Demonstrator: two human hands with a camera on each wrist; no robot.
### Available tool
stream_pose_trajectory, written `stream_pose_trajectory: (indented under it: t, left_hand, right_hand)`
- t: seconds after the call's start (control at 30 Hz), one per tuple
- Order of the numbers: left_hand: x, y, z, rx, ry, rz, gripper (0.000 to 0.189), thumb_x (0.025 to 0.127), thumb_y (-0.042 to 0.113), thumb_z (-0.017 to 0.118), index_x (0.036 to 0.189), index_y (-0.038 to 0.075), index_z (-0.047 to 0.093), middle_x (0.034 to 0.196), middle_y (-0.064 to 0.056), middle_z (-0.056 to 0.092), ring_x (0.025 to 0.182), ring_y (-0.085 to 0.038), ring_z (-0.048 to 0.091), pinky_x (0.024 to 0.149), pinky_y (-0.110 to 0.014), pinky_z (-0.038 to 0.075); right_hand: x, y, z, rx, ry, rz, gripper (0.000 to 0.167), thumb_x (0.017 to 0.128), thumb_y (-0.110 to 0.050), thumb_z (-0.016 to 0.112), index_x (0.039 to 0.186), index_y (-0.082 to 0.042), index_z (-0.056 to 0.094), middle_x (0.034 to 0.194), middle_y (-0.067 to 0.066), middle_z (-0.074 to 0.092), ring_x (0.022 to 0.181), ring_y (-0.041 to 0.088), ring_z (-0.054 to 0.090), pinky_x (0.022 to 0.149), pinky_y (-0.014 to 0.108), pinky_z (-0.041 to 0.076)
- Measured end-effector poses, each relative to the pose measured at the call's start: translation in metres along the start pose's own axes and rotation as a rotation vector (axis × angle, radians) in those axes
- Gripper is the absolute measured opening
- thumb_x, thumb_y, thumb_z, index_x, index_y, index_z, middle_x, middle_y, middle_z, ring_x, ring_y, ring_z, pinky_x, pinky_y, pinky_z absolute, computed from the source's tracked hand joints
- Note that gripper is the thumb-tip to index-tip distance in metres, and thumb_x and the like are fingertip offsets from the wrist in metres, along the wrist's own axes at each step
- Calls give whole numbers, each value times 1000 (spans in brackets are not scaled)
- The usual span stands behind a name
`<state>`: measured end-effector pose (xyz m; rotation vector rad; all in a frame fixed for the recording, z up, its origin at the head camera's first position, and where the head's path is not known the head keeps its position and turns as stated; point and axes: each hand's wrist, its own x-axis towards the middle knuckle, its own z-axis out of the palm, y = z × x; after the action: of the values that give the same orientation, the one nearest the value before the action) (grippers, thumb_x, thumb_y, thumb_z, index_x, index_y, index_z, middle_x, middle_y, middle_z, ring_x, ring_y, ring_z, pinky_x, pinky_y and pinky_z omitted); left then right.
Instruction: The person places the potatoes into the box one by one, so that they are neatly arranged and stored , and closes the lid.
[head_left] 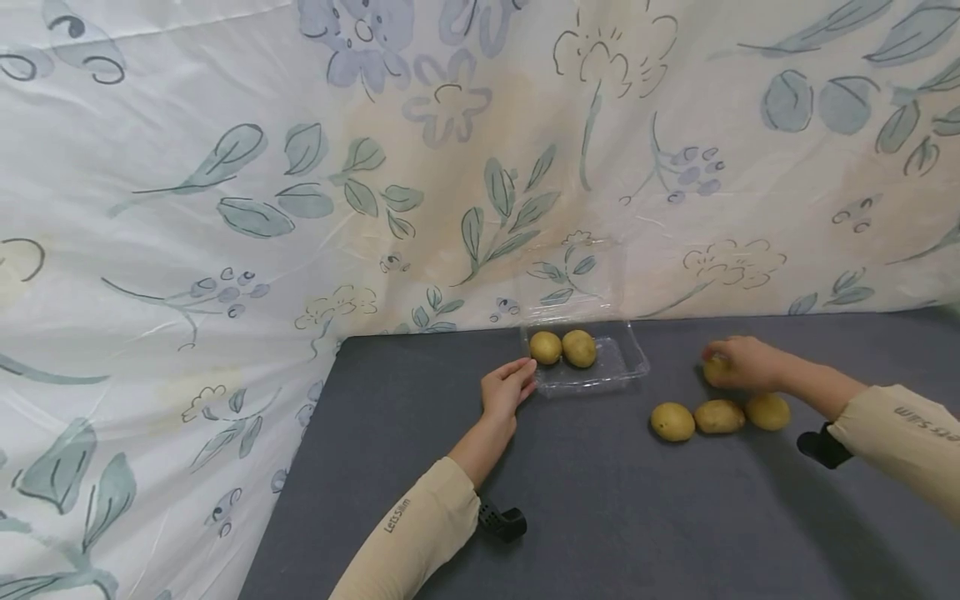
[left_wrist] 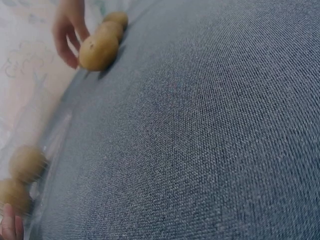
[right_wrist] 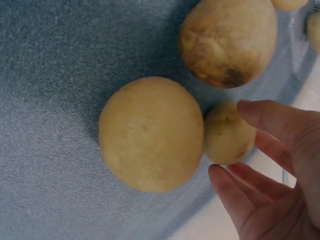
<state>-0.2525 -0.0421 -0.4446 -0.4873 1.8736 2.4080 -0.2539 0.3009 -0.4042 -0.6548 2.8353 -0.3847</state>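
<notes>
A clear plastic clamshell box [head_left: 622, 358] lies at the table's back with its lid raised against the cloth. Two potatoes, a left one [head_left: 545, 347] and a right one [head_left: 580, 348], sit in the left part of its tray. My left hand [head_left: 504, 390] pinches the box's front left edge; in the left wrist view only its fingertips [left_wrist: 9, 225] show. To the right, my right hand [head_left: 742, 363] has thumb and fingers around a potato [right_wrist: 229, 134], which is still low by the table. Nearer me, three potatoes lie in a row: left [head_left: 672, 422], middle [head_left: 719, 416] and right [head_left: 768, 412].
Dark grey cloth covers the table [head_left: 585, 500]. A floral curtain [head_left: 420, 167] hangs right behind the back edge and down the left side. Black wrist cameras sit under the left cuff [head_left: 442, 508] and the right cuff [head_left: 862, 417].
</notes>
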Motion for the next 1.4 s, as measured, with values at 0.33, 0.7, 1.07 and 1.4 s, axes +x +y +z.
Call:
stream_pose_trajectory:
  t: [0.33, 0.7, 1.07, 1.4]
  left_hand:
    - [-2, -4, -1, 4, 7, 1, 24, 82, 6, 69, 102, -6, 66, 88, -6, 64, 83, -18, 62, 78, -31, 55]
    - [-3, -6, -1, 9, 0, 6, 25, 82, 6, 69, 103, -6, 66, 86, -5, 65, 81, -16, 62, 78, -32, 55]
    - [-1, -3, 0, 1, 5, 12, 24, 82, 6, 69, 103, -5, 67, 90, -7, 65, 89, -23, 63, 82, -34, 54]
    - [-1, -2, -1, -9, 5, 12, 24, 81, 7, 70, 102, -5, 67, 89, -6, 65, 88, -24, 63, 78, -31, 55]
  right_hand:
    - [1, 4, 11, -22, 31, -47, 33, 74, -4, 68, 102, 10, 58, 87, 18, 63, 77, 29, 57, 66, 43, 49]
    - [0, 1, 13, -37, 31, -36, 32, 73, -4, 70, 101, 9, 59, 90, 20, 61, 81, 32, 58, 63, 39, 46]
    - [2, 1, 11, -58, 64, -62, 32, 72, -3, 72, 99, 8, 59, 88, 19, 62, 79, 34, 58, 62, 41, 48]
    - [5, -3, -4, -39, 43, -3, 34, 71, -6, 70, 101, 6, 60, 85, 13, 59, 71, 21, 49, 55, 32, 39]
